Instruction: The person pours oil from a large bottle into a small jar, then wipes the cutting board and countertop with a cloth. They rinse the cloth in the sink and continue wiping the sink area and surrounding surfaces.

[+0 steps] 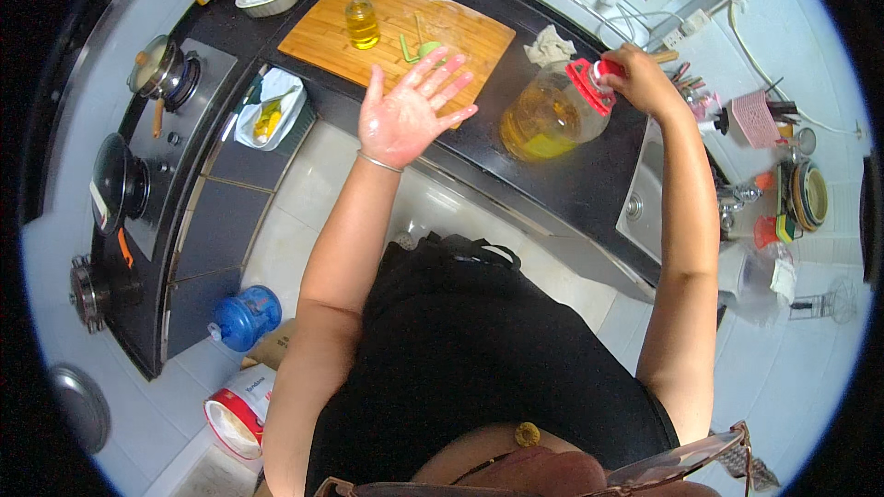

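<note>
big oil jug (545, 118) on the dark countertop (589, 179), long axis slanting toward the view's upper right, red cap (601, 71) at that end, right hand (642, 83) gripping it, left hand (403, 116) empty, splayed palm up, near a wooden board (318, 29)

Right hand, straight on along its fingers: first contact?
The right hand would meet the cap of the large clear jug; its fingers already seem to be on it, though one view leaves depth unsure.
</note>
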A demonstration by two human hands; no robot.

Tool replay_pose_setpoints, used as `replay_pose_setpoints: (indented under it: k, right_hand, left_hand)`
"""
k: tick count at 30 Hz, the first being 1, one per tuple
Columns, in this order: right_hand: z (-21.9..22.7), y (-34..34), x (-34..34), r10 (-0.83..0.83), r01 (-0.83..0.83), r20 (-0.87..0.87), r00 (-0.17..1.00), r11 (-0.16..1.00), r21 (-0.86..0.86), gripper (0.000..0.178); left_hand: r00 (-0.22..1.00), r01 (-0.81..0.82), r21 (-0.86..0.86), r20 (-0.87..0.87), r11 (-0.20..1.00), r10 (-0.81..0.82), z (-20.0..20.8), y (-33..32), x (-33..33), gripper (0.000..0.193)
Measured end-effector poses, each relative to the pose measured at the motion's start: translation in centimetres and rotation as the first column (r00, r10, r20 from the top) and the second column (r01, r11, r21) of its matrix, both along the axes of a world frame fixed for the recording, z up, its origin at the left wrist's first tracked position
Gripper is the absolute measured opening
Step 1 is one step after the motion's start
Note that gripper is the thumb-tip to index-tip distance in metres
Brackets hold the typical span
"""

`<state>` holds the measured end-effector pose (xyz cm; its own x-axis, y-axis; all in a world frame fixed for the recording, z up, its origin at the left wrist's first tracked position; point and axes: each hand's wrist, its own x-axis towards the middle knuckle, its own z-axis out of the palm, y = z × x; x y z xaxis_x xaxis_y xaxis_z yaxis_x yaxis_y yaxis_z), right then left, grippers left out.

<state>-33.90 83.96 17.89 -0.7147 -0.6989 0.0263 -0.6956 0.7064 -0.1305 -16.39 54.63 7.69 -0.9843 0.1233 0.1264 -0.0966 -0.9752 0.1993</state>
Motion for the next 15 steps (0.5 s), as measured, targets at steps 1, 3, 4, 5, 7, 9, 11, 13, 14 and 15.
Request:
replay_pose_setpoints:
  k: [1,3,4,5,7,9,11,13,14,15]
  right_hand:
    - [0.2,-0.3,0.1,-0.017,0.017,-0.016,1.0,0.999,0.036,0.031]
    - [0.1,-0.6,0.0,-0.033,0.037,-0.036,0.999,0.994,0.102,0.031]
    - [0.2,-0.8,-0.1,-0.062,0.064,-0.024,0.998,0.991,0.119,0.031]
    - [0.3,-1.1,0.0,-0.091,0.092,-0.011,0.996,0.986,0.137,0.031]
    - [0.2,-1.2,0.0,-0.094,0.093,0.002,0.996,0.983,0.16,0.031]
    - [0.1,-0.4,0.1,0.01,-0.006,-0.051,0.999,0.997,0.082,0.034]
    - [-0.7,0.4,0.2,0.093,-0.091,-0.145,0.985,0.996,0.026,0.033]
    - [-0.6,0.5,0.1,0.152,-0.125,-0.234,0.96,0.984,0.123,0.032]
    - [-0.7,0.6,0.1,0.184,-0.14,-0.275,0.944,0.975,0.172,0.032]
    - [-1.2,1.0,-0.1,0.187,-0.122,-0.358,0.915,0.973,0.197,0.031]
  left_hand:
    - [1.0,0.006,-0.004,0.01,1.0,-0.006,-0.2,-0.1,0.2,0.078]
    - [1.0,0.01,-0.012,0.025,1.0,-0.01,-0.6,-0.1,0.6,0.076]
    - [1.0,0.011,-0.01,0.021,1.0,-0.011,-0.7,-0.2,0.7,0.075]
    - [1.0,0.012,-0.007,0.017,1.0,-0.012,-0.9,-0.2,0.7,0.075]
    - [0.999,0.008,-0.03,0.031,1.0,-0.007,-1.4,-0.3,0.9,0.073]
    - [0.998,0.002,-0.083,0.06,0.997,0.003,-1.7,-0.4,0.9,0.071]
    - [0.995,-0.002,-0.233,0.1,0.973,0.026,-1.9,-0.3,0.7,0.065]
    - [0.99,0.016,-0.327,0.135,0.945,0.03,-1.9,-0.1,0.4,0.055]
    - [0.991,0.028,-0.368,0.133,0.929,0.023,-2.0,0.1,0.3,0.054]
    - [0.992,0.041,-0.407,0.127,0.913,0.012,-2.0,0.5,0.0,0.052]
